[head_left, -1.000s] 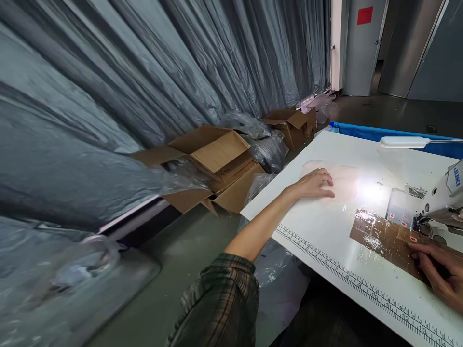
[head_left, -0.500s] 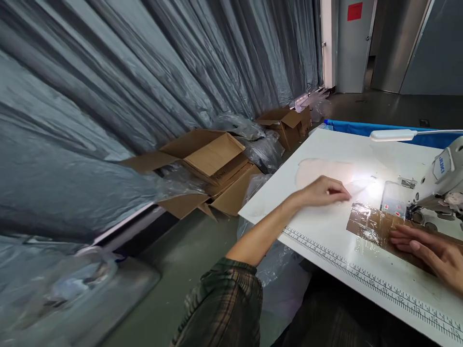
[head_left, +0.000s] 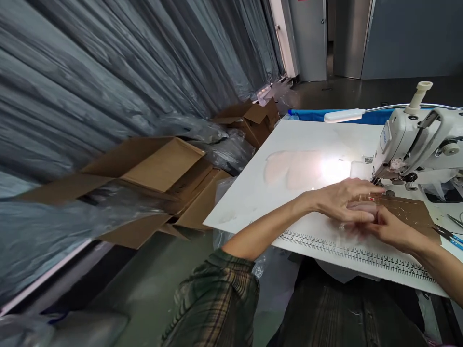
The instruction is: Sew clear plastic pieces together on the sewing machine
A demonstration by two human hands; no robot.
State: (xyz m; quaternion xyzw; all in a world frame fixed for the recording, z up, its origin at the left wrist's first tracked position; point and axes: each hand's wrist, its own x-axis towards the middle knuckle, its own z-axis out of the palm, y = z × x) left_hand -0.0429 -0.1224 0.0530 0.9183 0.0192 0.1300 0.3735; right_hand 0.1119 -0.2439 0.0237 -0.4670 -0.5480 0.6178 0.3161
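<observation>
My left hand (head_left: 342,200) is over the near side of the white sewing table, fingers reaching right toward the needle area. A small pale pink, thin fabric piece (head_left: 362,207) sits between its fingers and thumb. My right hand (head_left: 394,229) meets it from the right, its thumb and fingers closed at the piece's right end; its lower fingers are smeared by motion. Below and right of the hands lies a brown cardboard sheet (head_left: 412,212), partly covered. The white sewing machine (head_left: 401,140) stands just behind. More pale pink pieces (head_left: 294,168) lie flat to the left.
A lamp (head_left: 343,115) lights the table (head_left: 249,202). A printed ruler (head_left: 333,248) runs along its near edge. Blue-handled scissors (head_left: 450,236) lie at the right. Open cardboard boxes (head_left: 162,164) and clear plastic (head_left: 231,149) are on the floor beside a grey curtain (head_left: 119,72).
The view has swung right, showing more of the machine. My left hand has moved right from the pink pieces, and my right hand has come off the cardboard to meet it.
</observation>
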